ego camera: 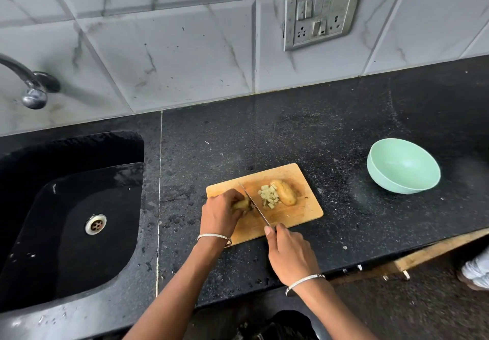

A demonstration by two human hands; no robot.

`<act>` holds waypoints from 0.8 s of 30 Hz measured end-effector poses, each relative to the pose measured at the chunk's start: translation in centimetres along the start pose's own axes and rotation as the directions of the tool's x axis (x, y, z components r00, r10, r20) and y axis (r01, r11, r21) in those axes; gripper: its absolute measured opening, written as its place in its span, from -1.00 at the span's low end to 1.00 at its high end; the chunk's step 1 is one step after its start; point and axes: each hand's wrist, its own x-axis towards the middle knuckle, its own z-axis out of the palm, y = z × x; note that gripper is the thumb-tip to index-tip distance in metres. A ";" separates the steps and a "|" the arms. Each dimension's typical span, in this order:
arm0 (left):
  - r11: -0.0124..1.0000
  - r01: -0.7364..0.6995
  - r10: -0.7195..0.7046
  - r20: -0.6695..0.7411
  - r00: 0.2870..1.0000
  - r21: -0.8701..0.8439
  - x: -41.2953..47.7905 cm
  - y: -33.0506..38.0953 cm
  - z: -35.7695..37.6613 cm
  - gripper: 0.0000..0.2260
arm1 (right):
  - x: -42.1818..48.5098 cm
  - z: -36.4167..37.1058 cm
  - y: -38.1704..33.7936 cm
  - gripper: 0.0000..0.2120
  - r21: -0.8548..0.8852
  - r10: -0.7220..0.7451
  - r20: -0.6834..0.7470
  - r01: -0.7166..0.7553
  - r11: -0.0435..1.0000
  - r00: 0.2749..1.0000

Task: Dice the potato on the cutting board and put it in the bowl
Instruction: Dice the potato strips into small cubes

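Left-hand fingers [232, 202] curl around a potato piece [242, 204] on the cutting board [299, 216], the knife [255, 204] blade just at their 3 o'clock, gripped by the right hand [289, 253]. Diced bits [268, 196] and another potato half [284, 192] lie beyond the blade. The bowl [403, 166] sits on the counter [330, 133] at the board's 2 o'clock.

Dim even light, sharp centre, wide-angle bending at edges

No readable text, label, brand or number appears anywhere on this kitchen counter; the grey wall switch plate [321, 12] carries no legible markings.
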 end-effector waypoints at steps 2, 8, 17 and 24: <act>1.000 -0.020 0.020 -0.004 1.000 0.008 0.0 0.0 -0.1 -0.78 | -0.1 -0.2 0.0 -0.69 -0.013 -0.008 -0.019 0.008 1.000 1.000; 1.000 -0.021 0.021 0.005 1.000 0.020 0.3 0.8 0.0 -0.81 | -0.5 -0.6 -0.4 -0.71 -0.026 0.012 -0.004 -0.012 1.000 1.000; 0.999 0.014 -0.016 0.053 0.998 0.038 0.9 1.0 -0.3 -0.82 | 1.3 0.1 -1.6 -0.69 -0.009 0.030 0.038 -0.030 1.000 0.999; 0.999 0.004 -0.005 0.041 0.999 0.040 0.8 0.8 0.0 -0.82 | 1.8 0.3 -1.1 -0.67 0.006 0.033 0.089 -0.033 0.999 0.996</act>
